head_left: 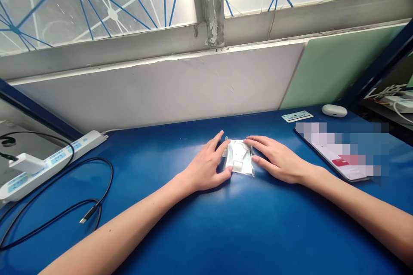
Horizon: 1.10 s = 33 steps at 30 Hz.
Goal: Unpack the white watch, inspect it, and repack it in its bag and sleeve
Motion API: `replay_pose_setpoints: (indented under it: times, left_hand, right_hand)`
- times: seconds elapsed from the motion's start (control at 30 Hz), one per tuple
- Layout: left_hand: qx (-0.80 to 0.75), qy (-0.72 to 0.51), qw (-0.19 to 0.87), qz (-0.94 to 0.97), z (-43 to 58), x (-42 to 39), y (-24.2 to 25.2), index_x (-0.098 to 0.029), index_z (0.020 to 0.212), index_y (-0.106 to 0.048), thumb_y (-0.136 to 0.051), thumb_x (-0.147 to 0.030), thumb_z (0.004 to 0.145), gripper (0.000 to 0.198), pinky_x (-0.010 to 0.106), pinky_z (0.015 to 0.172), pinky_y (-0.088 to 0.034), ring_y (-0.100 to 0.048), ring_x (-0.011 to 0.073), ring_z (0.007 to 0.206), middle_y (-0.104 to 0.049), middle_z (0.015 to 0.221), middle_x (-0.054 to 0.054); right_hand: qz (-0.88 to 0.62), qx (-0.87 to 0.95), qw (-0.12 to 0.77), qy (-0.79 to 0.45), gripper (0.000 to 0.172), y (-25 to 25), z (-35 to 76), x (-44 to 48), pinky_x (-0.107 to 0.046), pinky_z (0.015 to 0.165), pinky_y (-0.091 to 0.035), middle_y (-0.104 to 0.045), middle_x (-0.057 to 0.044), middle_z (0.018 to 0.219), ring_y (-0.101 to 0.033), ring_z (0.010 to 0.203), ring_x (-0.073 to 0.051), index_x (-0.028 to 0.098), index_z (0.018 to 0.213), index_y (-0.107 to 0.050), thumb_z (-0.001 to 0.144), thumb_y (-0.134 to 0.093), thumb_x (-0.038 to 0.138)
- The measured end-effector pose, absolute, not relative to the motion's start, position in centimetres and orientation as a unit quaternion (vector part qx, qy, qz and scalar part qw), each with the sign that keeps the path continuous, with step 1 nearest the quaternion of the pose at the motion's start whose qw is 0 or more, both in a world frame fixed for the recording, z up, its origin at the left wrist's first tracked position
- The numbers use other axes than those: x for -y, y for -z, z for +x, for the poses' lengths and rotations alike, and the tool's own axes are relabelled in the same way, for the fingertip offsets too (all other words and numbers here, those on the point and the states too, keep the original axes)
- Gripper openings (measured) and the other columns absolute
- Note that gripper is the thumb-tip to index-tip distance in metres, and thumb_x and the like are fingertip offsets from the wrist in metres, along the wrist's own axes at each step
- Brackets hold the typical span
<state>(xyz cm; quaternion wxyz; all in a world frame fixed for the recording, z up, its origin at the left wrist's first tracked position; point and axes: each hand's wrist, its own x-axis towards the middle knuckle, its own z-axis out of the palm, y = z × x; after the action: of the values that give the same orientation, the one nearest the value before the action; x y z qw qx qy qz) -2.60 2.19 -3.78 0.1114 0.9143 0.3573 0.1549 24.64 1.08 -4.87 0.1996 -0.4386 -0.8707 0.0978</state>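
Note:
A small clear plastic packet (245,166) lies flat on the blue tabletop (238,227) between my hands. Inside it is a white item (238,154) that looks like a small adapter or plug; its exact kind is unclear. My left hand (209,165) rests at the packet's left edge, fingers spread and thumb by the lower left corner. On the other side, the fingertips of my right hand (279,161) touch or nearly touch the right edge, with the fingers stretched out. Neither hand is closed around the packet.
A white power strip (64,157) with a charger (27,164) and a looped black cable (111,172) occupies the left side. To the right lie a tablet-like device (325,157), partly pixelated, a card (297,116) and a white earbud case (334,111). A wall panel (193,90) borders the back.

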Motion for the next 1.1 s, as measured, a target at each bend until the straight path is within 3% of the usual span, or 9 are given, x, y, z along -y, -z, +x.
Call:
replay_pose_setpoints:
  times: [0.13,0.37,0.57,1.1]
  left_hand:
    - [-0.385,-0.172,0.099,0.902,-2.6,-2.44,4.18,-0.011,0.144,-0.042,-0.035,-0.029,0.103,0.046,0.05,0.118,-0.036,-0.036,0.0311,0.146,-0.037,0.156,0.021]
    - [-0.357,-0.165,0.087,0.916,-2.47,-2.56,4.02,-0.012,0.14,-0.049,-0.043,-0.038,0.102,0.046,0.051,0.115,-0.039,-0.048,0.032,0.136,-0.055,0.144,0.018]
    - [-0.344,-0.174,0.099,0.917,-2.44,-2.54,3.95,-0.015,0.137,-0.052,-0.052,-0.041,0.098,0.047,0.052,0.113,-0.04,-0.047,0.0335,0.136,-0.059,0.14,0.014]
    - [-0.351,-0.164,0.099,0.917,-2.36,-2.43,3.9,-0.017,0.135,-0.053,-0.054,-0.043,0.095,0.047,0.051,0.115,-0.038,-0.046,0.034,0.138,-0.06,0.139,0.013]
  right_hand:
    - [-0.46,0.847,0.255,-0.081,0.041,5.05,24.56,-1.21,-0.051,0.096,-0.054,-0.071,-0.014,0.121,-0.066,0.111,-0.032,0.021,0.125,-0.066,0.101,-0.041,0.042]
    - [-0.386,0.877,0.261,-0.117,0.037,5.08,24.03,-0.61,-0.045,0.088,-0.056,-0.071,-0.014,0.111,-0.067,0.102,-0.028,0.019,0.129,-0.06,0.1,-0.047,0.035]
    - [-0.41,0.876,0.237,-0.096,0.053,5.26,24.19,-0.84,-0.053,0.105,-0.048,-0.056,-0.019,0.142,-0.054,0.129,-0.035,0.019,0.14,-0.052,0.095,-0.055,0.047]
    - [-0.404,0.886,0.204,-0.102,0.071,4.82,24.07,-0.76,-0.059,0.104,-0.047,-0.056,-0.021,0.143,-0.055,0.129,-0.039,0.02,0.143,-0.051,0.086,-0.063,0.061]
